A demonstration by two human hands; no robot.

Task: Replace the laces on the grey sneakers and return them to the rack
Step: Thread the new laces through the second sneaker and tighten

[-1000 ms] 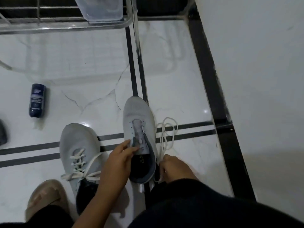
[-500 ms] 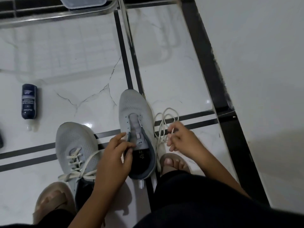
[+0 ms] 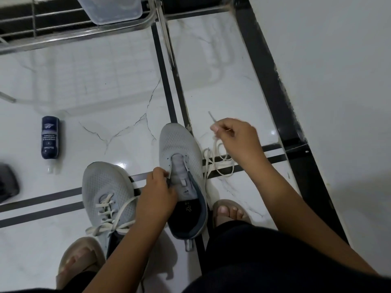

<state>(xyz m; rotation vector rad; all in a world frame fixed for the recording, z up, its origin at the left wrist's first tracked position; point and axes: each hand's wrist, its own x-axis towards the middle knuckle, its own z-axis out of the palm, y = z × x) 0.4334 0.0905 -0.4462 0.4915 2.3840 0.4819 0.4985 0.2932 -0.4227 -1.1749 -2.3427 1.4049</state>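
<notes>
Two grey sneakers stand on the white floor. The left sneaker carries loose white laces. The right sneaker has bare eyelets. My left hand grips the left edge of the right sneaker's eyelet flap beside the tongue. My right hand pinches one end of a loose white lace; the tip sticks up above my fingers and the rest trails in loops on the floor to the right of that sneaker.
A metal shoe rack runs along the top left with a clear plastic box on it. A dark blue cleaner bottle lies on the floor at left. A white wall rises at right. My sandalled feet flank the shoes.
My right hand has risen from beside the heel, picked up the lace end and lifted it forward. My left hand has closed on the eyelet flap.
</notes>
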